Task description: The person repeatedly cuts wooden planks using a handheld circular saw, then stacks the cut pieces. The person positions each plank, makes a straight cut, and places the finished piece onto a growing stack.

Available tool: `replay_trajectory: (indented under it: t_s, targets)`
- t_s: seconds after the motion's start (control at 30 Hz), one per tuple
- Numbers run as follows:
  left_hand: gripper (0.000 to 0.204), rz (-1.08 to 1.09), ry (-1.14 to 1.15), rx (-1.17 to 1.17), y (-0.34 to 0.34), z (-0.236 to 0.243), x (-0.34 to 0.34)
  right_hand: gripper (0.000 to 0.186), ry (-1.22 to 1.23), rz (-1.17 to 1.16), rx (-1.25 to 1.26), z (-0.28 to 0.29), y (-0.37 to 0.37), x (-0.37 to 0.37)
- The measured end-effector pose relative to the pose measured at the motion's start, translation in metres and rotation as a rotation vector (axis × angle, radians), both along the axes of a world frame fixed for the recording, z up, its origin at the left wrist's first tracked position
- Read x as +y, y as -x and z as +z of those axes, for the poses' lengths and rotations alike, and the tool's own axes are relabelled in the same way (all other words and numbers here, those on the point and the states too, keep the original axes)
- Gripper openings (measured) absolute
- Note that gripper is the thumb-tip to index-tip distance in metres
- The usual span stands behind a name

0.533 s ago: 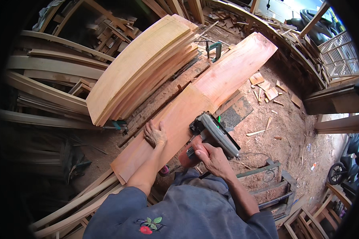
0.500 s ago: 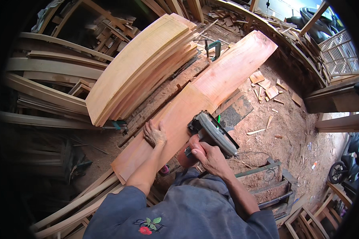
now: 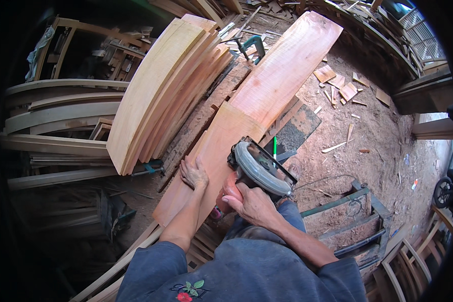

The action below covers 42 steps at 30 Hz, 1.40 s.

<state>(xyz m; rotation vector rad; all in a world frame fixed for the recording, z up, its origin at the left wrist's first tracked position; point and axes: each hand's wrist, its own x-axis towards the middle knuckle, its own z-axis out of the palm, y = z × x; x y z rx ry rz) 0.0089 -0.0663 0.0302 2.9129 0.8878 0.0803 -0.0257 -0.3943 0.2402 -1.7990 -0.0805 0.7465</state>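
Observation:
A long reddish wooden plank (image 3: 282, 75) lies diagonally on a low stack of timber. My left hand (image 3: 194, 172) presses flat on the plank's near left part, fingers spread. My right hand (image 3: 249, 201) grips the handle of a grey circular saw (image 3: 259, 166), which sits on the plank's right edge with its guard toward me. A lighter, freshly cut band runs along the near end of the plank.
A stack of curved pale boards (image 3: 161, 85) leans at the left. More curved timbers (image 3: 60, 116) lie further left. Offcuts (image 3: 342, 88) are scattered on the sawdust floor at right. A green metal frame (image 3: 352, 211) stands at lower right, and a green clamp (image 3: 251, 45) at the top.
The saw and my right hand have shifted slightly back toward me along the plank's right edge. My left hand stays pressed in the same place.

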Motion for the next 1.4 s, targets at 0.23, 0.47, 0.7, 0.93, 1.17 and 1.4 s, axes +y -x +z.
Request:
replay_trajectory:
  t_s: [0.23,0.47,0.7,0.93,1.17,1.4]
  targets:
    - [0.076,0.001,-0.008,0.01,0.0,0.001,-0.002,0.067,-0.009,0.036,-0.008,-0.003,-0.004,-0.003]
    - [0.077,0.008,-0.016,0.006,0.0,0.001,-0.002,0.067,-0.011,0.046,-0.034,-0.008,-0.006,-0.004]
    - [0.076,-0.002,-0.024,0.008,0.0,0.0,-0.001,0.068,-0.013,0.016,-0.111,-0.012,-0.004,-0.002]
    - [0.076,-0.003,-0.027,0.004,0.0,0.0,-0.001,0.066,-0.021,0.042,-0.047,-0.016,-0.006,-0.005]
    - [0.076,-0.018,-0.036,0.022,0.0,0.001,0.0,0.066,-0.041,0.06,-0.012,-0.022,-0.008,-0.007]
    - [0.075,-0.022,-0.036,0.02,-0.001,0.0,0.0,0.064,-0.064,0.079,-0.038,-0.027,-0.011,-0.009]
